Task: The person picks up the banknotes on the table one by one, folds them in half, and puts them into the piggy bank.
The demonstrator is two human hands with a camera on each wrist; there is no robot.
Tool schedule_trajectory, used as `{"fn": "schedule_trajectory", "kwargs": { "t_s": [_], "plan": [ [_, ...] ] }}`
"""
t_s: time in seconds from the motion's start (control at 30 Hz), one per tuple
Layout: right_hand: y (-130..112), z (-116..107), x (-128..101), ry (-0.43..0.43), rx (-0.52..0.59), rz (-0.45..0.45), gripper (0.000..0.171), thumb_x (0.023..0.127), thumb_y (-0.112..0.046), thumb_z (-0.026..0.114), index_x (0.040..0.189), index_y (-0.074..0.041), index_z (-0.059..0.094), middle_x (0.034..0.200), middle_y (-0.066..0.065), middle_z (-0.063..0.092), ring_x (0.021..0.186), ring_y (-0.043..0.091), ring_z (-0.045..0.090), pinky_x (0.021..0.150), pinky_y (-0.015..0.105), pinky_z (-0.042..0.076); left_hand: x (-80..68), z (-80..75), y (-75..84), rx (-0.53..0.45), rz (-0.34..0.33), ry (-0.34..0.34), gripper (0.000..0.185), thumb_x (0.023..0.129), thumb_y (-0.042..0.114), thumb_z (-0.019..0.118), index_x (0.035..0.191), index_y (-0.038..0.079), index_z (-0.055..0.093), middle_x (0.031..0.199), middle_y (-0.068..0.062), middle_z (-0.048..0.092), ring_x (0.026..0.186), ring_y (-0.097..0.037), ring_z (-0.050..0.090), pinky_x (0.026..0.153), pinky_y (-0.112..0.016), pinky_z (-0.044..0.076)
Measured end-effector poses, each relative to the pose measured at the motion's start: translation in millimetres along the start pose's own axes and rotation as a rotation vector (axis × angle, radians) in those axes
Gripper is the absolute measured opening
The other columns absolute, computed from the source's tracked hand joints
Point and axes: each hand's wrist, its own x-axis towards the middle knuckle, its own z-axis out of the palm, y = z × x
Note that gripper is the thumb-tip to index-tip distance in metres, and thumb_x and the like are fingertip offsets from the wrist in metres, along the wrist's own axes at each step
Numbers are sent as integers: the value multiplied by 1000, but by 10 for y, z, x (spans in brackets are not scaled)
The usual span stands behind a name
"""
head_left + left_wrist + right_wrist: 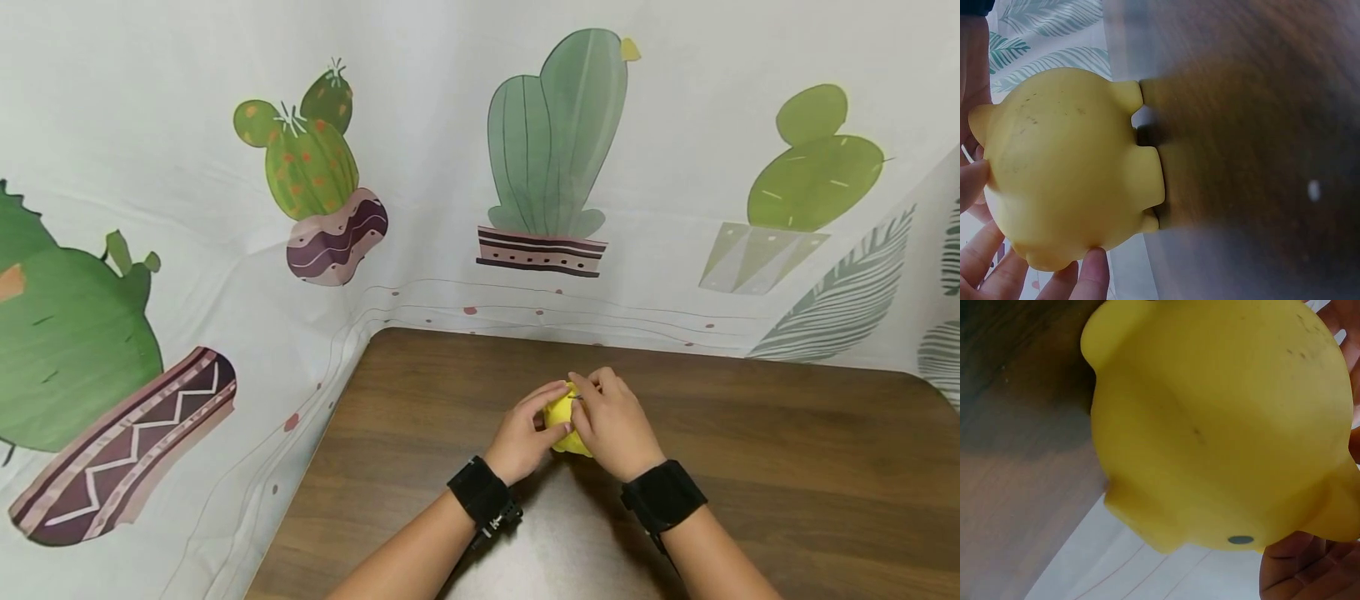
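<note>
A yellow piggy bank (pixel 572 442) stands on the table between both hands. My left hand (pixel 519 437) holds its left side, thumb and fingers spread round the rounded body; fingertips (pixel 1092 272) press near the snout in the left wrist view. My right hand (pixel 617 425) is over the top right of the bank, thumb and forefinger bent close together beside a short dark line on the top. Whether those fingers pinch something small is hidden. In the right wrist view, one dark eye, an ear and small smudges show on the piggy bank (pixel 1222 425).
The brown wooden table (pixel 787 467) extends to both sides of the hands. A white cloth with printed cacti (pixel 558 142) hangs behind and to the left of it. Each wrist wears a black band (pixel 663 497).
</note>
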Motion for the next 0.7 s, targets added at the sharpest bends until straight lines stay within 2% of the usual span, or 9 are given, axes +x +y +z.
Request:
{"fn": "schedule_trajectory", "kwargs": {
  "t_s": [0.13,0.27,0.33,0.43,0.57,0.7],
  "plan": [
    [8,28,-13,8,-11,0,44,100,-18,59,139,2,58,106,14,53,87,24,53,80,41,48,1,4,-2,7,1,3,52,97,14,68,147,17,53,159,-1,44,138,-20,50,103,-28,52],
    [24,57,-47,31,42,23,46,99,-18,61,141,0,56,110,15,55,92,26,54,80,42,50,0,5,-10,7,3,3,52,97,14,68,147,15,53,159,-3,44,138,-21,50,103,-28,52],
    [36,71,-79,64,91,45,45,98,-16,62,140,0,56,113,16,56,95,27,56,80,42,51,0,6,-18,7,4,5,51,97,14,68,146,15,54,158,-3,45,138,-20,50,103,-28,52],
    [62,95,-146,158,160,74,40,95,-8,64,133,0,59,114,16,56,95,25,59,77,41,55,1,8,-28,8,4,10,50,97,17,68,146,16,55,157,-2,46,139,-20,50,103,-29,52],
    [99,130,-229,293,195,62,31,90,0,68,121,-1,64,111,14,57,90,18,60,74,27,54,2,13,-34,11,-1,13,50,97,18,68,146,18,55,157,0,46,139,-20,49,104,-32,52],
    [125,158,-279,356,197,24,31,88,3,71,118,-3,67,108,13,57,90,17,63,79,8,45,1,15,-30,9,-13,16,50,97,19,69,145,20,55,157,2,47,139,-19,49,106,-35,51]
  ]
}}
